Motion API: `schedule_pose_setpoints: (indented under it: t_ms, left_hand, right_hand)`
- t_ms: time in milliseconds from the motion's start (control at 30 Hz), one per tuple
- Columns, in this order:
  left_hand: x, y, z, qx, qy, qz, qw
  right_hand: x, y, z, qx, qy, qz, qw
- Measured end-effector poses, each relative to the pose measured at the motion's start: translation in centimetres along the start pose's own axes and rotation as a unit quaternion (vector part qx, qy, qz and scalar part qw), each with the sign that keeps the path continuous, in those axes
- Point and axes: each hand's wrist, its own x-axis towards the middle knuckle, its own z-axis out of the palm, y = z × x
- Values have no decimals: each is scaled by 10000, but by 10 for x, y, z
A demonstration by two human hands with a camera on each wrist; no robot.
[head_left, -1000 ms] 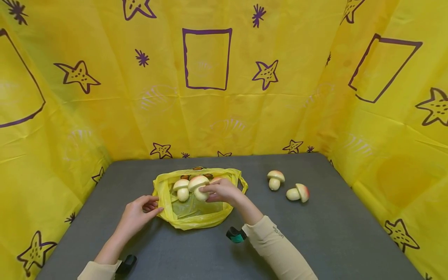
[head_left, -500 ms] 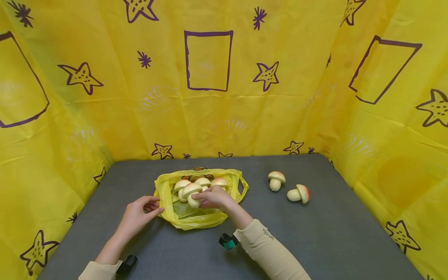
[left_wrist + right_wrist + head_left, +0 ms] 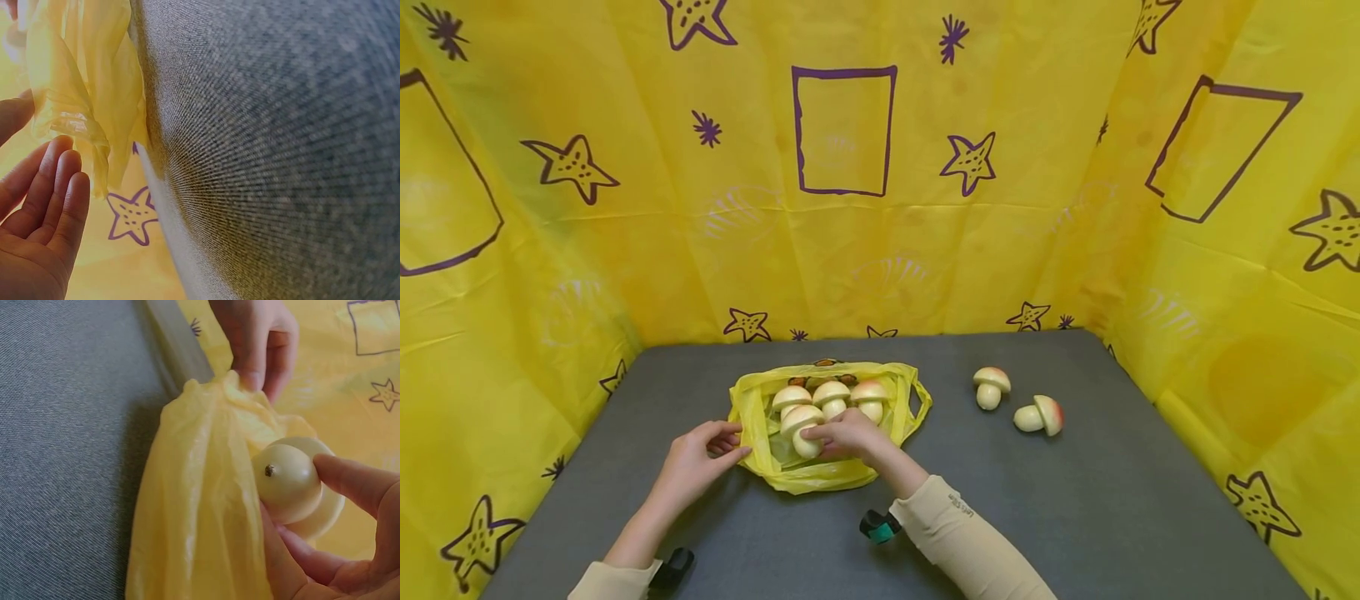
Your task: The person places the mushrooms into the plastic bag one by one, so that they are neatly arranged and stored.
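My right hand (image 3: pixel 850 435) pinches a cream toy mushroom (image 3: pixel 797 420) by its stem, over the mouth of a yellow plastic bag (image 3: pixel 820 478). In the right wrist view the mushroom's rounded stem end (image 3: pixel 289 481) faces the camera, between thumb and fingers. Behind it, inside the bag, sit other mushrooms, among them one with a reddish cap (image 3: pixel 870 392), side by side. My left hand (image 3: pixel 694 460) holds the bag's left rim, thumb on the near side and fingertips (image 3: pixel 61 147) against the plastic. The bag's bottom is partly hidden.
To the right of the bag, two more mushrooms lie on the dark grey table (image 3: pixel 1120 492): one with its cap up (image 3: pixel 992 387), one on its side (image 3: pixel 1039 415). Yellow cloth walls (image 3: pixel 850 267) with purple drawings enclose the table's back and sides.
My right hand has moved left and toward me with the mushroom, now lower and in front of the others in the bag. My left hand stays at the rim.
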Motion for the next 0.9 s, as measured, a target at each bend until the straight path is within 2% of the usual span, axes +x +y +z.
schedule_pose_setpoints:
  t_ms: [200,500,900]
  left_hand:
    - [0,-1,1,-30,-29,-21,10000]
    - [0,-1,1,-51,-16,-19,10000]
    - [0,-3,1,-75,-27,-19,10000]
  right_hand:
    - [0,2,7,56,-26,115,9999]
    - [4,11,13,-58,-44,31,10000]
    - [6,16,19,-1084,174,-143,9939]
